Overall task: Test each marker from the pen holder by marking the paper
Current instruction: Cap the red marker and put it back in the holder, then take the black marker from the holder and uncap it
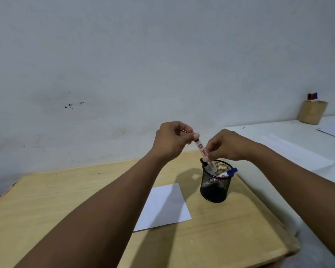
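Note:
A black mesh pen holder (215, 188) stands on the wooden table (46, 206), right of a white sheet of paper (162, 206). Above the holder I hold a white marker with red markings (200, 147), tilted. My left hand (172, 140) pinches its upper, red-capped end. My right hand (224, 146) grips its lower part, just over the holder's rim. Inside the holder lean a blue-capped marker (228, 172) and a black-capped marker (205, 164). The held marker's lower tip is hidden behind my right fingers.
A white table (278, 151) adjoins the wooden one on the right, with a sheet of paper (333, 130) and a wooden cup (312, 112) of markers at its back. A pale wall (124, 64) rises right behind both tables.

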